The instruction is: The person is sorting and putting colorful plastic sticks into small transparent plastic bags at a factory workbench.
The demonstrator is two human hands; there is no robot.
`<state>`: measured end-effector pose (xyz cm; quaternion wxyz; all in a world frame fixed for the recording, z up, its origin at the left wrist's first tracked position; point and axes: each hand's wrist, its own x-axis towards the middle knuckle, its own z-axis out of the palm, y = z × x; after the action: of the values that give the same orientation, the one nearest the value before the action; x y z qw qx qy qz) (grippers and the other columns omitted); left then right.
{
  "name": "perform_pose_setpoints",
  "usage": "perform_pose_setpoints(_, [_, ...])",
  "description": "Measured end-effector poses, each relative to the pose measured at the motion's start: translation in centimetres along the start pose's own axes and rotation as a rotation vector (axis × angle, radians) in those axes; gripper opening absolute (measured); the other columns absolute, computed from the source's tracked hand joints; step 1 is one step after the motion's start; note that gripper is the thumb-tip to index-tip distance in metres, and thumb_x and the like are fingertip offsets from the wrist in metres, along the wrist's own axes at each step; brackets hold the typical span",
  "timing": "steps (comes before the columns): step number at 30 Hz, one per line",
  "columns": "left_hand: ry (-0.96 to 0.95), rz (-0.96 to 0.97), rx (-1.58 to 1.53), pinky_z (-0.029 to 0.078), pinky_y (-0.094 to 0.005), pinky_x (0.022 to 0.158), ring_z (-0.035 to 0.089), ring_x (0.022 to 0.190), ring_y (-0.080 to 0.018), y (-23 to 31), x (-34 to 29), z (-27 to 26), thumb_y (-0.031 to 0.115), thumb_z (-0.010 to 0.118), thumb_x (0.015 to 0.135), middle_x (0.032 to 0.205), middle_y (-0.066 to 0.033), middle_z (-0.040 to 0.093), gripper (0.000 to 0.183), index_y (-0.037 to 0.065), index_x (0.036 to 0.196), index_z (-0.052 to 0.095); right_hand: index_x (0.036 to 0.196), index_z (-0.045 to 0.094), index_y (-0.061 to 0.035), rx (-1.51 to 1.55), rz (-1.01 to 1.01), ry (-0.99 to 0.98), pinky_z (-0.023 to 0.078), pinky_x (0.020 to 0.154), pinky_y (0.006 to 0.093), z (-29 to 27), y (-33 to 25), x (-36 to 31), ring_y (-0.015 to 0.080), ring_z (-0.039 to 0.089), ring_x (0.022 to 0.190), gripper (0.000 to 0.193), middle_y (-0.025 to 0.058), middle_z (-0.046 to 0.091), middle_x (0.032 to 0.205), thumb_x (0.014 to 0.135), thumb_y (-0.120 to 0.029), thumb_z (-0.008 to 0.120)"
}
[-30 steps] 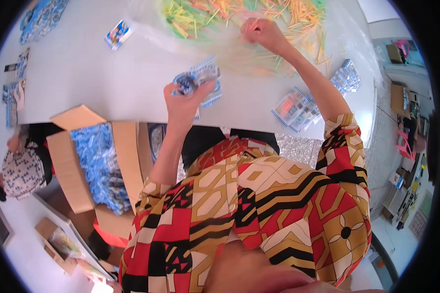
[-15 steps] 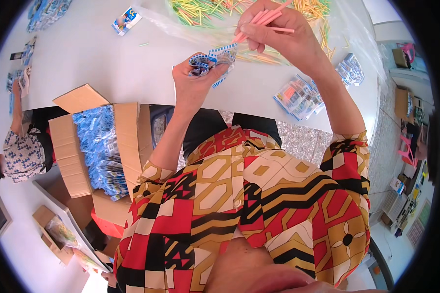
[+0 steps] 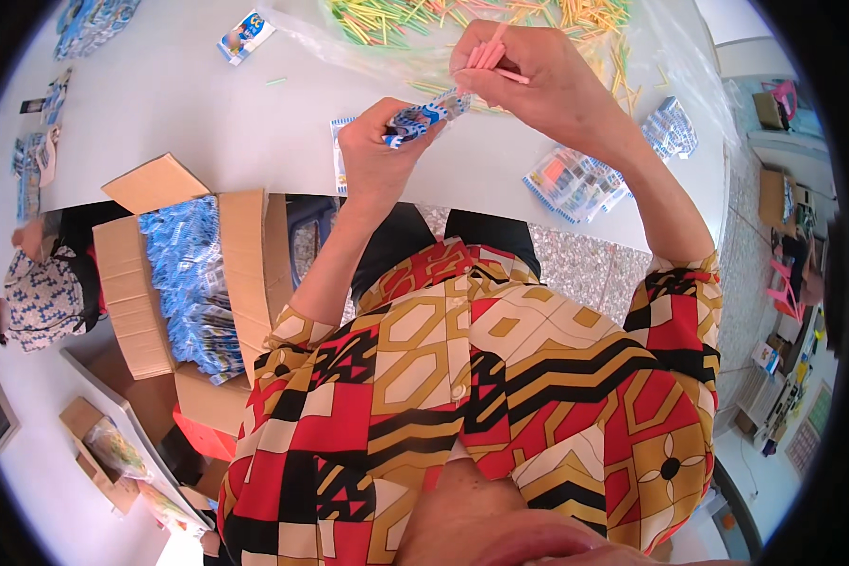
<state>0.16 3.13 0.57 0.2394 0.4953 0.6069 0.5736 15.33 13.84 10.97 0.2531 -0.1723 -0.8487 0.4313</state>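
My left hand is closed around small blue-and-white plastic packets above the table. Its fingers are partly hidden by the packets. In my right hand is a bunch of thin pink sticks, pinched between thumb and fingers. Their lower ends are close to the packet's edge; whether any are inside it I cannot tell. Beyond both hands, a heap of green, yellow, orange and pink sticks lies on clear plastic sheeting. Striped packets rest on the table below my right forearm, some with pink contents showing.
An open cardboard box full of blue packets stands at my left, against the table. A single packet lies at the far left, and more packets at the right edge. Another person sits beyond the box.
My right hand has moved slightly down, and less of the pink sticks shows above it. The packet in my left hand has turned and looks narrower. The other person's hand has drawn back.
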Motion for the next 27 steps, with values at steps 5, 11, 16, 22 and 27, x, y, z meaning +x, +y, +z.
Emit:
perform_pose_setpoints(5, [0.039, 0.128, 0.152, 0.042, -0.0222, 0.051, 0.050, 0.057, -0.0045, 0.1, 0.2, 0.1, 0.004, 0.077, 0.068, 0.063, -0.0017, 0.059, 0.017, 0.001, 0.077, 0.063, 0.077, 0.053, 0.0000, -0.114, 0.093, -0.132, 0.040, 0.055, 0.0234, 0.4, -1.5, 0.9, 0.0083, 0.046, 0.061, 0.013, 0.0025, 0.056, 0.073, 0.086, -0.009, 0.057])
perform_pose_setpoints(11, [0.001, -0.090, -0.070, 0.038, -0.0219, 0.049, 0.045, 0.056, -0.0028, 0.0, -0.2, -0.1, 0.009, 0.077, 0.069, 0.058, 0.0012, 0.054, 0.018, 0.002, 0.075, 0.062, 0.084, 0.057, 0.0006, 0.003, 0.095, -0.022, 0.041, 0.057, 0.0220, 1.1, 0.9, 0.2, 0.0071, 0.049, 0.063, 0.014, 0.0003, 0.056, 0.072, 0.086, -0.013, 0.058])
perform_pose_setpoints(16, [-0.045, -0.225, -0.312, 0.035, -0.0200, 0.050, 0.040, 0.056, -0.0018, 0.1, -0.5, -0.2, 0.012, 0.076, 0.073, 0.061, 0.0064, 0.052, 0.017, 0.003, 0.074, 0.063, 0.089, 0.059, -0.0019, 0.067, 0.073, -0.060, 0.040, 0.057, 0.0205, 1.1, 0.7, 0.4, 0.0055, 0.049, 0.064, 0.015, -0.0001, 0.058, 0.075, 0.089, -0.017, 0.056])
perform_pose_setpoints(22, [-0.051, -0.206, -0.374, 0.042, -0.0184, 0.057, 0.050, 0.062, -0.0019, 0.4, -0.3, -0.1, 0.007, 0.073, 0.076, 0.071, 0.0038, 0.062, 0.012, 0.002, 0.085, 0.068, 0.102, 0.062, -0.0027, 0.044, 0.115, -0.103, 0.040, 0.061, 0.0205, 0.3, 0.8, 0.8, 0.0068, 0.050, 0.068, 0.033, 0.0021, 0.061, 0.083, 0.097, -0.027, 0.041])
perform_pose_setpoints(27, [-0.092, -0.214, -0.364, 0.045, -0.0179, 0.061, 0.054, 0.067, -0.0022, 0.8, 0.0, -0.1, 0.004, 0.072, 0.076, 0.076, 0.0021, 0.065, 0.012, 0.001, 0.087, 0.068, 0.109, 0.061, -0.0024, -0.043, 0.048, -0.042, 0.044, 0.082, 0.0283, 0.5, 0.6, 0.8, 0.0148, 0.056, 0.090, 0.045, 0.0071, 0.063, 0.096, 0.100, -0.033, 0.029])
